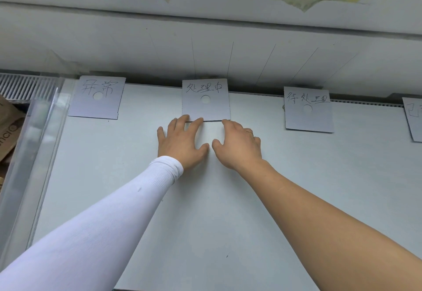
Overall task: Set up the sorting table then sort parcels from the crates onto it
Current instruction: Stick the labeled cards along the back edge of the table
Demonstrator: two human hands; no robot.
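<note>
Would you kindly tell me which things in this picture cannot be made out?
- Fourth label card, head view: cut by the right edge, writing unreadable.
- Brown box, head view: cut by the left edge, partly behind the clear plastic wall.
- Left hand and right hand: palms hidden beneath.

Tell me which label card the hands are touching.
The second card from the left, marked 处理中. The left hand and right hand both have fingertips at its near edge; the other three cards lie untouched along the table's far edge.

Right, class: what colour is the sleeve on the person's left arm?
White, a plain ribbed sleeve ending at the wrist; the head view shows it.
</note>
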